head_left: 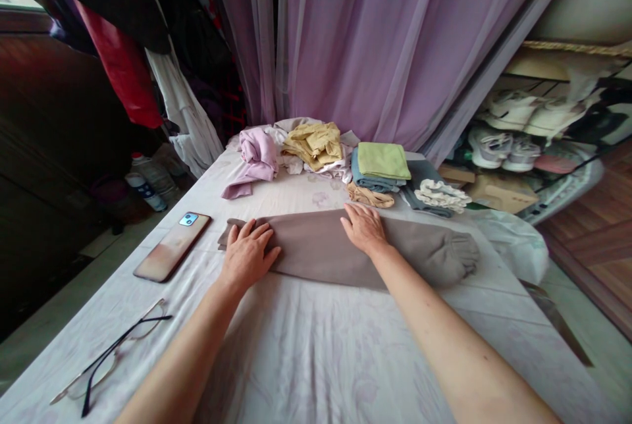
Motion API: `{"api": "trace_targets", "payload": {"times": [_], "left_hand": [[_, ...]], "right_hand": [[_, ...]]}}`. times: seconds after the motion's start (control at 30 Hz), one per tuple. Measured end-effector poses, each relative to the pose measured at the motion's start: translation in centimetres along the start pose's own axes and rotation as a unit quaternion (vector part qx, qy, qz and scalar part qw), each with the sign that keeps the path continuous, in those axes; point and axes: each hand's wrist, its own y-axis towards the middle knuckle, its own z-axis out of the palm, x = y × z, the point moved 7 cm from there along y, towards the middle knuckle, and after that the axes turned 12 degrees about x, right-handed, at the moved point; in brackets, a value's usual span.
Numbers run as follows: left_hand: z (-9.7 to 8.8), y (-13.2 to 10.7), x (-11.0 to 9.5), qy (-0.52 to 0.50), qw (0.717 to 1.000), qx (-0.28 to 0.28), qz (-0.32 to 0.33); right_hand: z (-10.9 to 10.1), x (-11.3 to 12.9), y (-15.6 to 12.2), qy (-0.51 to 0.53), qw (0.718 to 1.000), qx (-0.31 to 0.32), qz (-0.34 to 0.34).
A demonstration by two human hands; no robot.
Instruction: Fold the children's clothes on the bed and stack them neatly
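- At the far left I see hung clothes (pixel 116 62), one red and one white among dark ones, with a clear bottle (pixel 157 175) and a white-and-blue container (pixel 146 192) low down below them.
- One pair of eyeglasses (pixel 118 340) lies near the left edge of the cloth-covered worktop (pixel 306 345).
- One phone (pixel 172 247), back side up, lies beyond the eyeglasses, near my left hand (pixel 247 256) but apart from it.
- I have that left hand palm down on the left end of the garment (pixel 313 246), its fingers spread wide and laid flat.
- There is one such garment, plain grey-brown, lying crosswise at mid-worktop and folded into a long, narrow strip. Its left end shows layered edges, the middle is smooth, and the right end wrinkles into a gathered cuff.
- Behind it I count one rumpled lilac cloth (pixel 257 154) and one yellow cloth (pixel 316 141) on pale ones too heaped to count; a purple curtain (pixel 370 35) closes off the far side.
- My right hand (pixel 364 226) rests on the garment right of its middle, fingers flat and fairly close together; the forearm hides some of the near edge.
- Just behind that hand: one folded green cloth (pixel 381 159) on blue-grey folds (pixel 378 182), one crumpled tan cloth (pixel 368 195), and one white ruffled piece (pixel 442 195) on a dark folded cloth (pixel 419 174).
- One clear plastic bag (pixel 518 246) sits at the right edge.
- Farthest right, a rack holds shoes, one grey pair (pixel 503 149) plainly visible.
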Motion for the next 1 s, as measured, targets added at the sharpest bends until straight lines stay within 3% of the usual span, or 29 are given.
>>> {"api": "trace_targets", "payload": {"times": [0.17, 0.3, 0.4, 0.53, 0.63, 1.0], "left_hand": [[-1.9, 2.9, 0.0, 0.015, 1.000, -0.001, 0.016], [-1.9, 4.8, 0.7, 0.044, 0.998, 0.047, 0.003], [-1.9, 4.6, 0.5, 0.060, 0.996, 0.054, 0.029], [-2.0, 3.2, 0.1, 0.027, 0.996, 0.012, 0.080], [-1.7, 2.8, 0.7, 0.008, 0.998, 0.009, 0.064], [-2.3, 5.8, 2.8, 0.043, 0.991, 0.105, -0.069]], "right_hand": [[-1.2, 0.9, 1.6, -0.017, 0.999, 0.008, -0.044], [-1.9, 1.0, 1.7, -0.036, 0.997, 0.013, -0.065], [-2.4, 0.8, 0.7, -0.044, 0.995, -0.016, -0.087], [-2.6, 0.5, -0.8, -0.035, 0.993, -0.039, -0.105], [-2.8, 0.1, -1.0, -0.011, 0.994, -0.050, -0.096], [-3.2, -1.6, 3.0, -0.049, 0.993, 0.106, 0.036]]}}
